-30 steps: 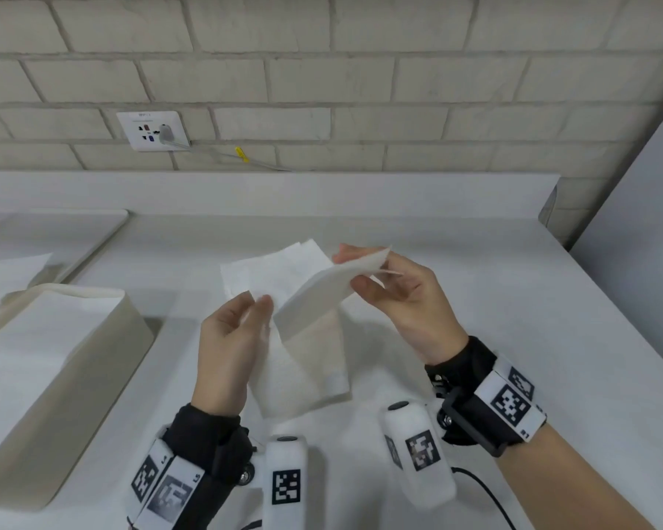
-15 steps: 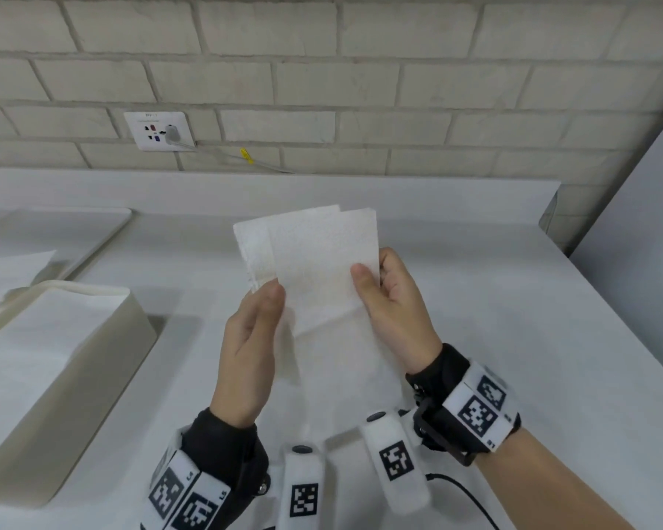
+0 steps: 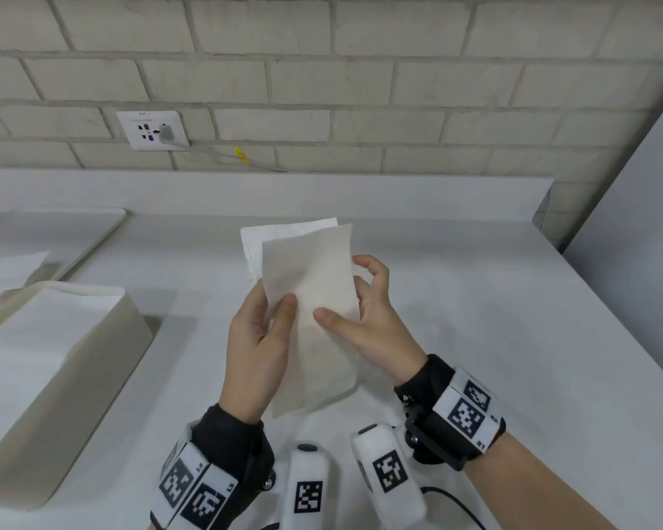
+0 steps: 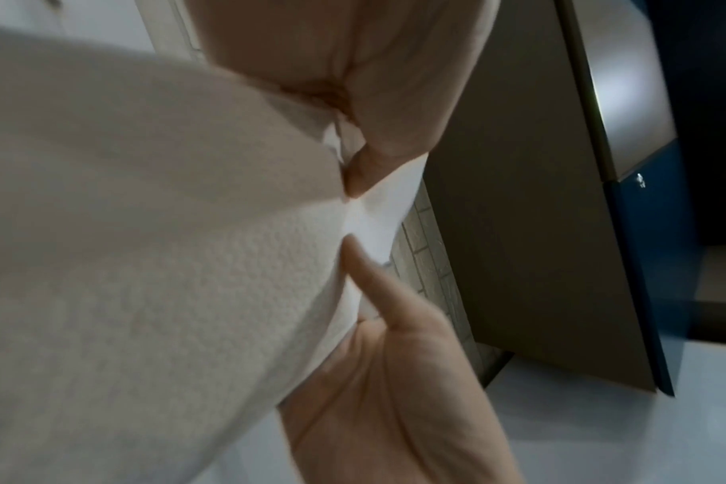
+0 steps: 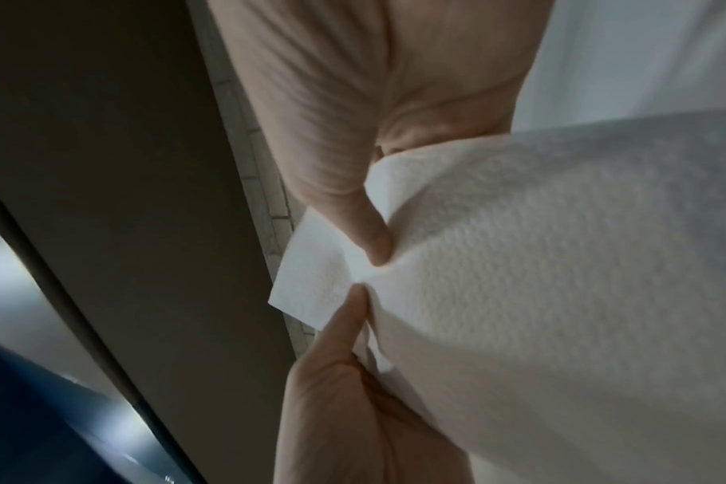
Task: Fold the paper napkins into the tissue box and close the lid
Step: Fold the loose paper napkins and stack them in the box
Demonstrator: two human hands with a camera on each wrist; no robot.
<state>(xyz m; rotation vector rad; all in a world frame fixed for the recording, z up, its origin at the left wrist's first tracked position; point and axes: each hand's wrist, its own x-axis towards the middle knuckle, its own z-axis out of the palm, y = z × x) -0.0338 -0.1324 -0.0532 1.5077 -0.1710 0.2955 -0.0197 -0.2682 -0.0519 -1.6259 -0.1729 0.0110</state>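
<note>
Both hands were up over the middle of the white desk (image 3: pixel 475 300), sharing one paper napkin (image 3: pixel 314 285) held upright in the air. The left hand (image 3: pixel 259 338) had its grip pinched on the napkin's left edge, thumb on the near face and fingers tucked behind. The right hand (image 3: pixel 364 311) did the same on the right edge, thumb pressed flat on the near face and the other fingers curled round the back. The napkin looked folded over lengthwise, with a second layer peeking out at the far left top corner and the bottom end hanging loose between the wrists.

From the left wrist view you could see the napkin (image 4: pixel 166 245) filling most of the frame, embossed texture and all, with a thumb and fingertip nipping its edge. The right wrist view showed pretty much the same thing mirrored: the napkin (image 5: pixel 539 278) pinched between thumb and finger near a corner.

The tissue box (image 3: pixel 92 369) sat off to the left on the desk, well apart from the hands, open on top with a white stack of napkins filling it. Further left and back was a flat white lid-like piece (image 3: pixel 73 231), partly cut off by the frame edge. On the brick wall behind, a wall socket (image 3: pixel 152 130) had a plug in it.
</note>
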